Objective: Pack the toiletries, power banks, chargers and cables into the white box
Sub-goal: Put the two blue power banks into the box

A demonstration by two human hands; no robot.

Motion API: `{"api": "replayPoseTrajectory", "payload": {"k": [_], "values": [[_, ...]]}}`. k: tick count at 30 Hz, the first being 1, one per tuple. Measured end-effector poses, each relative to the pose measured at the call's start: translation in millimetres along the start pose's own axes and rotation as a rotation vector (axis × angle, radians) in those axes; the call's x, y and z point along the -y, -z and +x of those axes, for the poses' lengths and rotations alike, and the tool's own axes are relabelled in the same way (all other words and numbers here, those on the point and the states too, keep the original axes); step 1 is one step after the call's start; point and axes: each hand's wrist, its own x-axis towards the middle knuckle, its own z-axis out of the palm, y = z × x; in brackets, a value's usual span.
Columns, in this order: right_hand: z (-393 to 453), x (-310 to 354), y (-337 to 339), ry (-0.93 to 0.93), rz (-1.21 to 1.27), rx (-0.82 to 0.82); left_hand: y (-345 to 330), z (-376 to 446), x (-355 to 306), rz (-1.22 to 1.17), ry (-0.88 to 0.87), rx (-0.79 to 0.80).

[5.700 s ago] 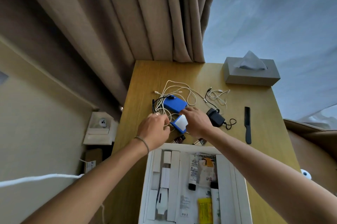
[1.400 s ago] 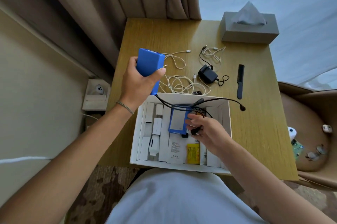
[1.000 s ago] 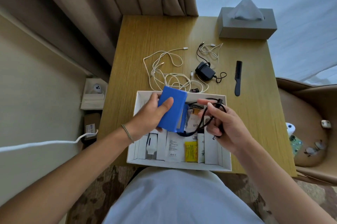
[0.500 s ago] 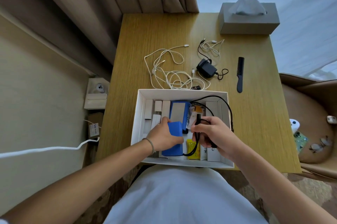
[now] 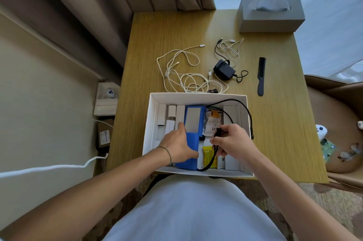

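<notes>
The white box (image 5: pixel 198 95) sits at the table's near edge with toiletry tubes and white packets inside. One blue power bank with a silver face (image 5: pixel 193 120) lies in its far middle. A second blue power bank (image 5: pixel 191 152) lies nearer me, with my left hand (image 5: pixel 177 145) resting flat on it. My right hand (image 5: pixel 229 141) pinches a black cable (image 5: pixel 245 111) that loops inside the box's right side. On the table beyond the box lie white cables (image 5: pixel 186 75), a black charger (image 5: pixel 224 69) and a smaller cable bundle (image 5: pixel 228 46).
A black comb (image 5: pixel 261 75) lies right of the charger. A grey tissue box (image 5: pixel 271 14) stands at the far right corner of the wooden table (image 5: pixel 163 30). Curtains hang behind, a brown chair with small items is on the right.
My left hand brought the second blue power bank down from the air into the box and laid it flat. My right hand gathered the black cable into the box.
</notes>
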Motion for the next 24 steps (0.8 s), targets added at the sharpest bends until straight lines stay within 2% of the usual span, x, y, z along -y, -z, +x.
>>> {"api": "replayPoseTrajectory", "payload": {"k": [6,19,21,24], "values": [[5.8,6.1,2.5,-0.008,-0.033,-0.007,7.8,3.9,-1.4,-0.068,0.066,0.11],[10.7,6.7,0.8,0.104,-0.347,-0.068,-6.5,5.0,-15.5,0.109,-0.071,0.02],[9.6,5.6,0.1,0.157,-0.47,-0.113,-6.8,3.8,-14.4,0.201,-0.093,-0.045],[10.9,3.7,1.3,0.3,-0.689,-0.222,-6.1,8.2,-14.9,0.361,-0.255,-0.29]]}}
